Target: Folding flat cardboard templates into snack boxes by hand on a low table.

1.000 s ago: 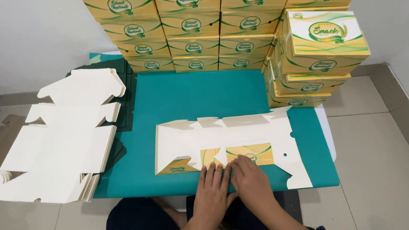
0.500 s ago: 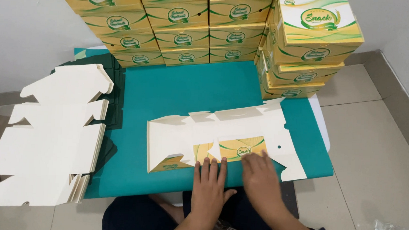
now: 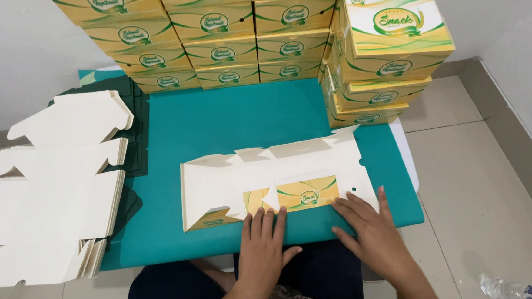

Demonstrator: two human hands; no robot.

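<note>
A flat, unfolded cardboard box blank lies white side up on the teal mat, with its near flap folded over so a yellow and green printed panel shows. My left hand lies flat, fingers together, with its fingertips pressing the near edge of that folded flap. My right hand rests palm down with fingers spread on the blank's right near corner. Neither hand grips anything.
Assembled yellow and green boxes are stacked along the wall and in a pile at the right. A stack of flat white blanks lies at the left. A plastic bottle lies on the tiled floor at bottom right.
My hands have spread apart: the right one slid out to the blank's right corner, the left stays at the near edge. The view has shifted slightly.
</note>
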